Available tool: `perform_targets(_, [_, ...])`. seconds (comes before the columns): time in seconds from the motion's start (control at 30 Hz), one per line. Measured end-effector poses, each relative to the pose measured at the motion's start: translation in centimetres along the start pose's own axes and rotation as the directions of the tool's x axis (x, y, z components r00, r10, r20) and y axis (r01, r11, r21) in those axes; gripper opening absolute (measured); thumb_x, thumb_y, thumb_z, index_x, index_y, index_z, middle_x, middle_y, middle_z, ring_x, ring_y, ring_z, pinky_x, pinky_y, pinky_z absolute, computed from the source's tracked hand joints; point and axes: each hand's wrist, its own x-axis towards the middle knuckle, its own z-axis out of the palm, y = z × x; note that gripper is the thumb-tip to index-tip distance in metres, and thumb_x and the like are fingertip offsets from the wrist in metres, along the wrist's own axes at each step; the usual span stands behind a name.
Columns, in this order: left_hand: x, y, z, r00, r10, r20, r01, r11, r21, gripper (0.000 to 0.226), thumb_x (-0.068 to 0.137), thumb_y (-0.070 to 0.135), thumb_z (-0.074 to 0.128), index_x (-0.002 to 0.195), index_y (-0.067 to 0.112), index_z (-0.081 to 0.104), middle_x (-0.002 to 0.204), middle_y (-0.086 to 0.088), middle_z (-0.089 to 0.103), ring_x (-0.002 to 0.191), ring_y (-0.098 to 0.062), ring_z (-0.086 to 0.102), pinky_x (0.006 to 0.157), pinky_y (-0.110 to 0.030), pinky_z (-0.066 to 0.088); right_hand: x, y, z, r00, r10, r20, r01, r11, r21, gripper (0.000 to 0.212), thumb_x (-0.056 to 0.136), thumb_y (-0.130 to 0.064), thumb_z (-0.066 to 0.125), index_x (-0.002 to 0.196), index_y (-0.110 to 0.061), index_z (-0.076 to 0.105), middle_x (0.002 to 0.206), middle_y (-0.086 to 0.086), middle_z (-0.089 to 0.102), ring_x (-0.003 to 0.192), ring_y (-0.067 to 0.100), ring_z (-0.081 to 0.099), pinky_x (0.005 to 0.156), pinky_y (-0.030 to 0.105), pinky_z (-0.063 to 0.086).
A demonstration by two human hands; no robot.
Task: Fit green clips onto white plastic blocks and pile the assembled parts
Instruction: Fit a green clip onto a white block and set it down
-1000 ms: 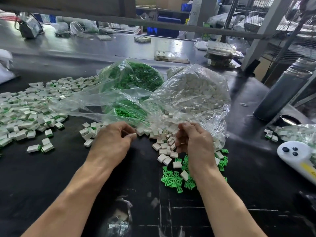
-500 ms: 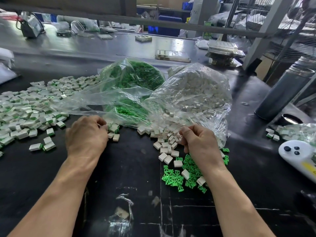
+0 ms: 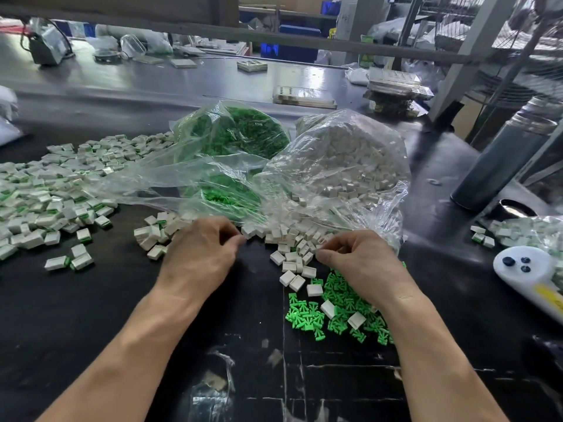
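Observation:
My left hand (image 3: 204,251) hovers over the black table with curled fingers, its fingertips pinching a white block (image 3: 248,231) at the edge of the spilled white blocks (image 3: 292,257). Over the same spill my right hand (image 3: 362,266) has its thumb and fingers curled together; what they hold is hidden. Loose green clips (image 3: 307,318) lie under and beside my right wrist. One clear bag holds white blocks (image 3: 350,159), another green clips (image 3: 243,132). A small heap of assembled parts (image 3: 152,236) lies left of my left hand, and a large pile (image 3: 39,202) at far left.
A grey metal cylinder (image 3: 499,166) stands at the right. A white handheld device (image 3: 524,269) lies near the right edge, beside a bag of parts (image 3: 533,229). Flat trays (image 3: 304,97) and clutter sit at the back. Torn tape (image 3: 213,382) marks the near table.
My left hand swung left to the small heap of assembled parts, then came back to the spilled white blocks. My right hand stayed over the spill, shifting only slightly.

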Motion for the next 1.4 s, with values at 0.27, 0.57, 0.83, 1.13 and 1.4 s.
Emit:
perform_targets(0.27, [-1.7, 1.7, 2.5, 0.966, 0.137, 0.218, -0.137, 0.99, -0.016, 0.02, 0.094, 0.037, 0.074, 0.113, 0.04, 0.071, 0.104, 0.021, 0.059, 0.1, -0.002, 0.058, 0.096, -0.026, 0.046, -0.6, -0.2, -0.7, 0.994, 0.036, 0.102, -0.021, 0.989, -0.144, 0.011, 0.084, -0.031, 0.086, 0.078, -0.036, 0.079, 0.078, -0.02, 0.07, 0.075, -0.004, 0.064, 0.07, 0.021, 0.051])
perform_targets(0.57, [-1.9, 2.1, 3.0, 0.969, 0.146, 0.198, -0.151, 0.988, 0.011, 0.014, 0.093, 0.039, 0.075, 0.104, 0.037, 0.067, 0.103, 0.017, 0.058, 0.103, -0.009, 0.056, 0.092, -0.026, 0.042, -0.9, -0.7, -0.3, 0.993, 0.047, 0.11, -0.014, 0.958, -0.286, 0.01, 0.087, -0.036, 0.082, 0.08, -0.032, 0.076, 0.085, -0.016, 0.072, 0.085, 0.005, 0.065, 0.085, 0.036, 0.059])
perform_targets(0.83, [-1.7, 2.0, 3.1, 0.971, 0.144, 0.192, -0.138, 0.989, -0.043, 0.014, 0.095, 0.032, 0.073, 0.104, 0.038, 0.063, 0.098, 0.02, 0.057, 0.091, 0.001, 0.055, 0.083, -0.019, 0.04, -1.0, -0.5, -0.3, 0.989, 0.052, 0.139, -0.017, 0.97, -0.244, 0.012, 0.083, -0.037, 0.086, 0.079, -0.032, 0.076, 0.081, -0.014, 0.071, 0.079, 0.004, 0.065, 0.069, 0.026, 0.051])
perform_targets(1.13, [-1.6, 1.7, 2.8, 0.976, 0.071, 0.208, 0.027, 0.899, -0.436, 0.012, 0.095, 0.033, 0.073, 0.105, 0.04, 0.076, 0.093, 0.01, 0.073, 0.083, 0.0, 0.067, 0.076, -0.012, 0.053, -1.1, -0.7, -0.3, 0.989, 0.052, 0.14, -0.017, 0.97, -0.243, 0.012, 0.086, -0.036, 0.084, 0.078, -0.031, 0.076, 0.083, -0.014, 0.07, 0.081, 0.005, 0.064, 0.075, 0.029, 0.055])
perform_targets(1.4, [-1.2, 1.7, 2.7, 0.966, 0.038, 0.257, 0.184, 0.598, -0.78, 0.01, 0.095, 0.021, 0.074, 0.096, 0.027, 0.082, 0.079, 0.006, 0.073, 0.067, -0.006, 0.065, 0.058, -0.018, 0.052, -1.4, -1.4, 0.0, 0.987, 0.023, 0.159, 0.031, 0.945, -0.324, 0.012, 0.084, -0.037, 0.085, 0.082, -0.033, 0.074, 0.084, -0.015, 0.068, 0.081, 0.005, 0.063, 0.078, 0.03, 0.056])
